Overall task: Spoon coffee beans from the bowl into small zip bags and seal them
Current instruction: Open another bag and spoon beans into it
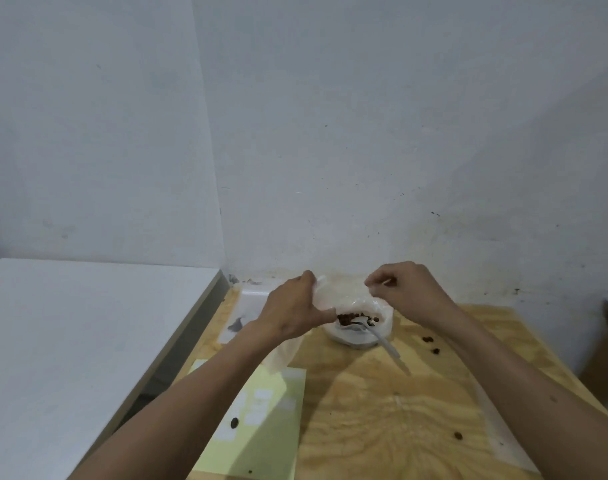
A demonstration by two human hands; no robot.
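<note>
Over table [382, 410], both hands pinch bag [344, 294].

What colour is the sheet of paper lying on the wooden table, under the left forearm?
Pale yellow-green paper, seen in the head view, the only one.

No legible text, brand, number or sign anywhere in view. Pale yellow-green paper sheet [261, 431] on light plywood tabletop [382, 410] carries several small white label-like rectangles; any print on them too blurred to read. Clear plastic zip bag [344, 299], white round bowl [351, 336] and white walls show no readable markings.
</note>
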